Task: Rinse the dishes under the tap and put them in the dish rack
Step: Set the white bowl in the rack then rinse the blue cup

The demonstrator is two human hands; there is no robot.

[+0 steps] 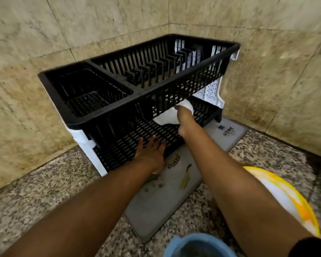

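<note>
Reaching into the lower tier of a black two-tier dish rack in the countertop's back corner: right hand gripping a white dish, thumb over its rim, beneath the upper basket. Left hand pressed flat, fingers spread, on the lower tier's front edge. Grey drying mat underneath; yellow-and-white plate by the counter's right edge.

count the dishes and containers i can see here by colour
white: 1, the dish the right hand holds in the rack's lower tier
yellow and white: 1, the plate on the counter at right
blue: 1, the container at the bottom edge
black: 1, the dish rack, left hand resting on its lower shelf
total: 4
</note>
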